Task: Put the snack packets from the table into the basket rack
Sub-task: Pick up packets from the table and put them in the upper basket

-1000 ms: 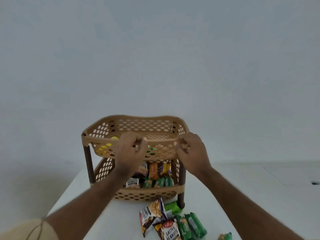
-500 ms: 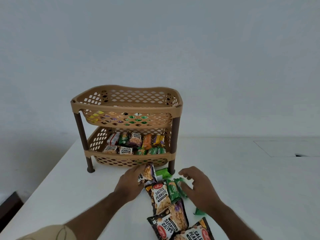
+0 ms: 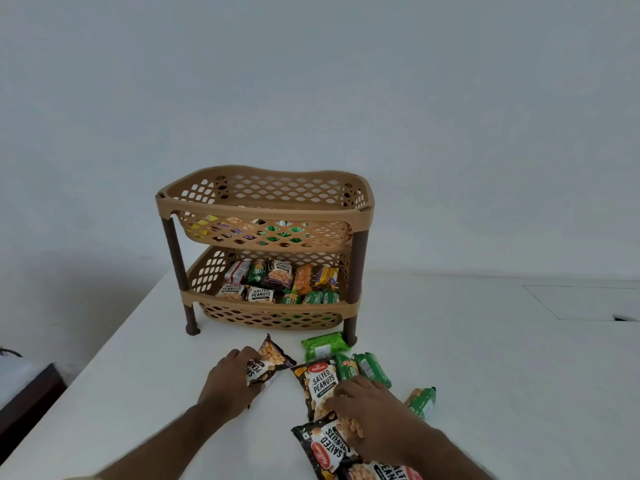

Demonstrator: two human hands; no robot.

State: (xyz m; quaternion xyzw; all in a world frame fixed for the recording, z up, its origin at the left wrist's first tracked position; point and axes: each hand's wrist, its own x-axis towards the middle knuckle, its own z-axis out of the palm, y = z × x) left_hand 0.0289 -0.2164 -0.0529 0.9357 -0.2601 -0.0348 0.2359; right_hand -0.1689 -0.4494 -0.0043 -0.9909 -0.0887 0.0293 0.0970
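Observation:
A tan two-tier basket rack (image 3: 263,206) on dark brown legs stands on the white table (image 3: 485,358). Both tiers hold several snack packets. In front of it, my left hand (image 3: 227,379) grips a black salted peanuts packet (image 3: 270,358). My right hand (image 3: 374,410) lies over another salted peanuts packet (image 3: 320,381), fingers curled onto it. Green packets (image 3: 367,368) lie beside it, one green packet (image 3: 323,346) sits by the rack's right leg, and another green one (image 3: 420,401) lies to the right. More peanut packets (image 3: 327,448) lie near the bottom edge.
The table's left edge (image 3: 114,344) runs diagonally, with a dark piece of furniture (image 3: 27,396) below it. A rectangular panel with a small slot (image 3: 623,318) is set in the table at the right. A plain wall stands behind the rack.
Both hands came down from the rack's top tier to the packets on the table. My left hand closed on a peanuts packet; my right hand settled on another.

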